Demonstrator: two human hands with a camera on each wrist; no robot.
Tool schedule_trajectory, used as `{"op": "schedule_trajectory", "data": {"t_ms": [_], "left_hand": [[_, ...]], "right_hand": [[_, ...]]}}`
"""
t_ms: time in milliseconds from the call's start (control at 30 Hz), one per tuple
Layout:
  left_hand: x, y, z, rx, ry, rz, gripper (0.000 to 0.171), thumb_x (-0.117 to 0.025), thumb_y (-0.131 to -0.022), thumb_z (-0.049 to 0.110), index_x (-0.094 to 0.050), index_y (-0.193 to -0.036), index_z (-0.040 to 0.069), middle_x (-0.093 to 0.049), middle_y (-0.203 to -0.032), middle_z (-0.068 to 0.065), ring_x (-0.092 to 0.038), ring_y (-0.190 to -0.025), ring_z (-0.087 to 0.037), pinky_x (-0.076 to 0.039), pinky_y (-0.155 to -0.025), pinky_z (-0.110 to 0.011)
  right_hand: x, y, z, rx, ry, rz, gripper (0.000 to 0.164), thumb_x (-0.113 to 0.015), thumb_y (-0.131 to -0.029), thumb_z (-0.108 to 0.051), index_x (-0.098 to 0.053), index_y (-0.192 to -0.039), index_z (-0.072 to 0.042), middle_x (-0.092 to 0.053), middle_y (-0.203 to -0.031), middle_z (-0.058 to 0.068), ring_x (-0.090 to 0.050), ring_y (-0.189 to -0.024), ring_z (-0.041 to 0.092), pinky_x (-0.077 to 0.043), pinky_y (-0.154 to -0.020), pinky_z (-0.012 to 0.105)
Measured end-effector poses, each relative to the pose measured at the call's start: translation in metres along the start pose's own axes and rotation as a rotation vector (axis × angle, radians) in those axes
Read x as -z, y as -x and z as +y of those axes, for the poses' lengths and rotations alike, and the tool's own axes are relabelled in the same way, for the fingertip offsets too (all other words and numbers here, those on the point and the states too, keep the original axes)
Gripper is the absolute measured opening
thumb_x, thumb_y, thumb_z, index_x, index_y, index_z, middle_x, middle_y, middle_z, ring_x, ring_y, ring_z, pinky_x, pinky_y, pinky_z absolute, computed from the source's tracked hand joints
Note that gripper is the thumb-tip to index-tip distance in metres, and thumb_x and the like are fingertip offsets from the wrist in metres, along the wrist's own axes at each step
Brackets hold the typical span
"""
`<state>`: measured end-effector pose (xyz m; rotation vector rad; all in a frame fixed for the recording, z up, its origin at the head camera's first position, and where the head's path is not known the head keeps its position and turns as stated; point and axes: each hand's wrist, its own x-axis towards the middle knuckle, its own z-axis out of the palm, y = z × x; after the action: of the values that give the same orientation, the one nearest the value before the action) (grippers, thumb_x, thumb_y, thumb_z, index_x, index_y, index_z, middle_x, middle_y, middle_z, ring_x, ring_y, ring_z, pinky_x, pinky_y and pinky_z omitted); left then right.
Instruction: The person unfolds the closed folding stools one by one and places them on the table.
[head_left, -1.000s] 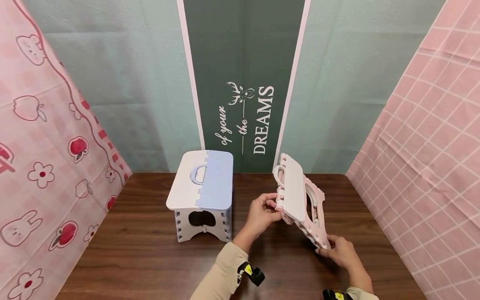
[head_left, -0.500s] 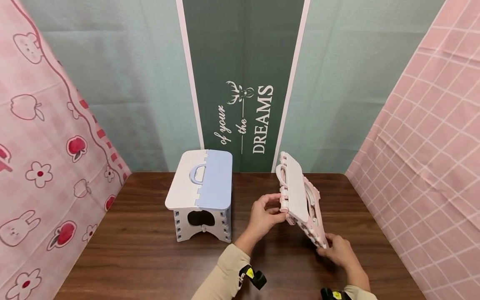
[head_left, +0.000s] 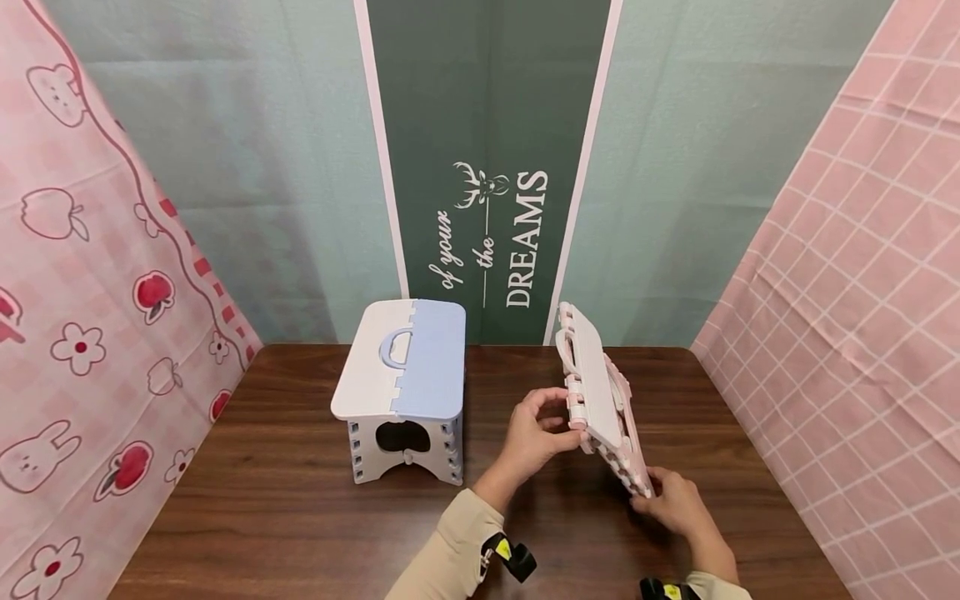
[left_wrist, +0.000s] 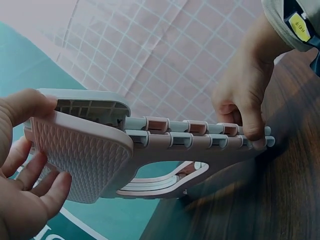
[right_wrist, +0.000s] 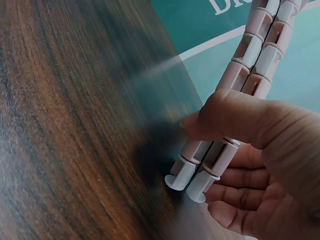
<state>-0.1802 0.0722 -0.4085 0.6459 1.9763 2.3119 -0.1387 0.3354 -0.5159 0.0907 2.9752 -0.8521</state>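
A pink-and-white folding step stool (head_left: pixel 598 379) stands tilted at the right of the table, its legs folded nearly flat together. My left hand (head_left: pixel 528 437) holds it at the near end of the folded seat, thumb and fingers on the panel edges. In the left wrist view, the textured seat panel (left_wrist: pixel 77 150) lies almost against the other panel, with a narrow gap between them. Lower down, my right hand (head_left: pixel 678 502) pinches the hinged leg end. The right wrist view shows its thumb across the paired leg hinges (right_wrist: pixel 202 172), with fingers behind.
A white-and-blue folding stool (head_left: pixel 431 358) stands upright and unfolded left of my left hand. The dark wooden table (head_left: pixel 300 533) meets a green printed curtain (head_left: pixel 483 100) at the back. Pink patterned cloth (head_left: pixel 877 317) hangs on both sides.
The pink stool's seat has swung to the right, and its panels and legs have come closer together. My left hand has moved right with it; my right hand stays at the leg end.
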Motion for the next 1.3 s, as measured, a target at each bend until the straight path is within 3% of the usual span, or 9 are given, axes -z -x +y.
{"op": "schedule_trajectory", "data": {"t_ms": [133, 333, 400, 667, 900, 1133, 1300], "left_hand": [[-0.001, 0.001, 0.003, -0.015, -0.048, -0.004, 0.047, -0.077, -0.066, -0.008, -0.059, -0.109, -0.008, -0.052, -0.114, -0.016, -0.050, -0.105, -0.022, -0.046, -0.086, -0.042], [-0.003, 0.000, 0.005, -0.049, -0.056, -0.024, 0.048, -0.076, -0.066, -0.008, -0.058, -0.110, -0.008, -0.053, -0.116, -0.019, -0.050, -0.108, -0.022, -0.044, -0.088, -0.046], [-0.003, 0.000, 0.005, -0.057, -0.065, -0.030, 0.048, -0.076, -0.067, -0.008, -0.057, -0.110, -0.008, -0.054, -0.115, -0.019, -0.050, -0.105, -0.016, -0.044, -0.087, -0.047], [-0.005, 0.001, 0.003, -0.110, -0.049, -0.037, 0.048, -0.075, -0.067, -0.009, -0.056, -0.111, -0.008, -0.052, -0.111, -0.021, -0.053, -0.104, -0.031, -0.044, -0.085, -0.052], [-0.004, 0.000, 0.007, -0.143, -0.058, -0.065, 0.049, -0.076, -0.068, -0.007, -0.056, -0.113, -0.008, -0.051, -0.114, -0.024, -0.051, -0.104, -0.044, -0.043, -0.085, -0.053], [-0.004, 0.000, 0.009, -0.211, -0.163, -0.068, 0.049, -0.078, -0.068, -0.003, -0.057, -0.113, -0.005, -0.053, -0.113, -0.020, -0.056, -0.103, -0.031, -0.047, -0.082, -0.045], [-0.005, 0.001, 0.013, -0.241, -0.211, -0.071, 0.049, -0.078, -0.068, -0.003, -0.057, -0.113, -0.005, -0.053, -0.114, -0.018, -0.055, -0.102, -0.029, -0.049, -0.079, -0.039]], "right_hand": [[-0.002, 0.000, -0.001, 0.008, -0.007, 0.009, 0.060, -0.080, -0.064, -0.021, -0.059, -0.110, 0.011, -0.064, -0.083, 0.009, -0.058, -0.076, 0.024, -0.046, -0.068, 0.042], [-0.003, 0.000, -0.003, 0.009, -0.019, 0.013, 0.060, -0.080, -0.064, -0.021, -0.059, -0.109, 0.011, -0.065, -0.083, 0.009, -0.058, -0.075, 0.023, -0.046, -0.068, 0.041], [-0.004, -0.001, -0.003, 0.010, -0.029, 0.018, 0.060, -0.081, -0.064, -0.021, -0.059, -0.109, 0.011, -0.065, -0.083, 0.009, -0.059, -0.075, 0.023, -0.047, -0.067, 0.039], [-0.012, 0.000, -0.006, 0.016, -0.100, 0.027, 0.057, -0.082, -0.064, -0.019, -0.061, -0.109, 0.009, -0.064, -0.078, 0.005, -0.057, -0.069, 0.015, -0.046, -0.061, 0.031], [-0.016, -0.001, -0.007, 0.029, -0.179, -0.021, 0.057, -0.083, -0.065, -0.020, -0.062, -0.111, 0.005, -0.064, -0.075, 0.001, -0.058, -0.067, 0.013, -0.045, -0.059, 0.027], [-0.012, -0.003, -0.005, 0.134, -0.203, -0.090, 0.059, -0.082, -0.067, -0.022, -0.061, -0.114, 0.007, -0.065, -0.075, 0.000, -0.058, -0.066, 0.011, -0.045, -0.060, 0.027], [-0.010, -0.005, -0.003, 0.201, -0.256, -0.158, 0.055, -0.078, -0.067, -0.008, -0.057, -0.113, 0.014, -0.064, -0.077, 0.006, -0.058, -0.067, 0.013, -0.046, -0.057, 0.025]]}}
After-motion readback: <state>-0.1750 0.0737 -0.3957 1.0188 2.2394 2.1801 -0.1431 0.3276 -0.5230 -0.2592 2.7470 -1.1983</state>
